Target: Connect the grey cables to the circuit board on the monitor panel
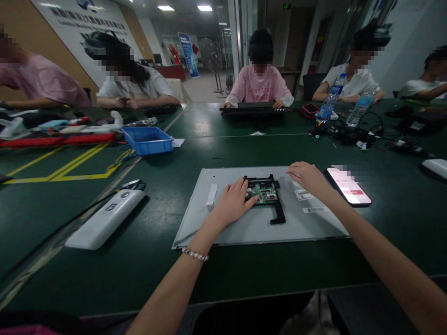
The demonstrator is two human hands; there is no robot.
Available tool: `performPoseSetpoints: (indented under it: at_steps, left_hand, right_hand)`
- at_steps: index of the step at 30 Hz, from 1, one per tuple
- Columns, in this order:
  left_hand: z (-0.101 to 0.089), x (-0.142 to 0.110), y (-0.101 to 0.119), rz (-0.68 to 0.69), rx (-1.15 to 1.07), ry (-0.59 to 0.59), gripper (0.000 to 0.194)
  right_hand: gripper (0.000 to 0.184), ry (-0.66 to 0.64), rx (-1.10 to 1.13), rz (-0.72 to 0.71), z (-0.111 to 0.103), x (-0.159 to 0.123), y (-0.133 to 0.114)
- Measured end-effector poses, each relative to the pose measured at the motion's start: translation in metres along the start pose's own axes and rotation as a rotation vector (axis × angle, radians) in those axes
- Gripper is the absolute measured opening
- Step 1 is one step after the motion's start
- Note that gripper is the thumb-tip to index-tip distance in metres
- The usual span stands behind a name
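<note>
A flat grey panel, like the back of a display screen, lies on the green table in front of me. On its middle sits a black plastic bracket with a green circuit board in it. My left hand rests on the left side of the bracket and board, fingers stretched out and thumb apart. At the panel's far right edge is my right hand, its fingers bent together; what they pinch, if anything, is too small to make out. A white strip and a barcode label are on the panel.
Right of the panel lies a lit phone. A white power bank with a black cable is at left, a blue bin beyond it. Bottles and tangled cables stand far right. Several people sit across the table.
</note>
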State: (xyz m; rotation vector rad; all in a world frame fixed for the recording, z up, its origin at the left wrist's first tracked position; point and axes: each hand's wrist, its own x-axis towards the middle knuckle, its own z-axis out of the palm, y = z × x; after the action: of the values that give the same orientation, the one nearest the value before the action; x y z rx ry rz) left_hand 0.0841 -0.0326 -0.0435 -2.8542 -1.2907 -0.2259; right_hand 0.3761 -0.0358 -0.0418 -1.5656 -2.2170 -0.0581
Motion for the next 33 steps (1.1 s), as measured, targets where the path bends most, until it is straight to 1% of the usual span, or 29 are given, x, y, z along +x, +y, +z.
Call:
performPoseSetpoints:
  at_steps: [2,3,6,8,14,20,24,27,29,30,33]
  left_hand:
    - [0.001,0.0,0.0,-0.005,0.019,-0.005,0.066]
    - [0.001,0.001,0.0,-0.008,0.027,-0.007,0.066]
    - [-0.001,0.001,0.001,-0.009,0.035,-0.02,0.067]
    - [-0.003,0.001,0.002,-0.011,0.033,-0.026,0.067]
    - [-0.001,0.001,0.001,-0.007,0.025,-0.023,0.067]
    - [0.001,0.002,-0.001,0.002,0.032,-0.021,0.065]
    - [-0.002,0.002,0.001,-0.004,0.039,-0.038,0.064]
    - [-0.003,0.002,0.002,-0.012,0.028,-0.047,0.064]
    - [-0.003,0.002,0.002,-0.018,0.02,-0.044,0.065]
    - [-0.002,0.001,0.002,-0.021,0.017,-0.039,0.066]
    - [0.001,0.001,0.0,-0.017,0.012,-0.02,0.07]
  right_hand:
    - [0.025,-0.072,0.041,-0.014,0.001,-0.012,0.007]
    - [0.027,-0.087,0.074,-0.007,0.002,-0.016,0.009]
    - [0.032,-0.056,0.173,0.063,0.004,-0.022,0.012]
    - [0.031,-0.049,0.219,0.096,0.004,-0.024,0.014]
    - [0.024,-0.105,0.319,0.161,0.001,-0.03,0.022]
    - [0.019,-0.039,0.333,0.281,0.006,-0.033,0.027]
    - [0.018,0.032,0.287,0.362,0.007,-0.034,0.03]
    - [0.019,0.049,0.196,0.402,0.007,-0.035,0.033]
    - [0.022,0.062,0.087,0.369,0.007,-0.035,0.033]
    - [0.024,0.065,0.039,0.324,0.006,-0.034,0.032]
    - [0.027,0.028,-0.031,0.118,0.003,-0.028,0.023]
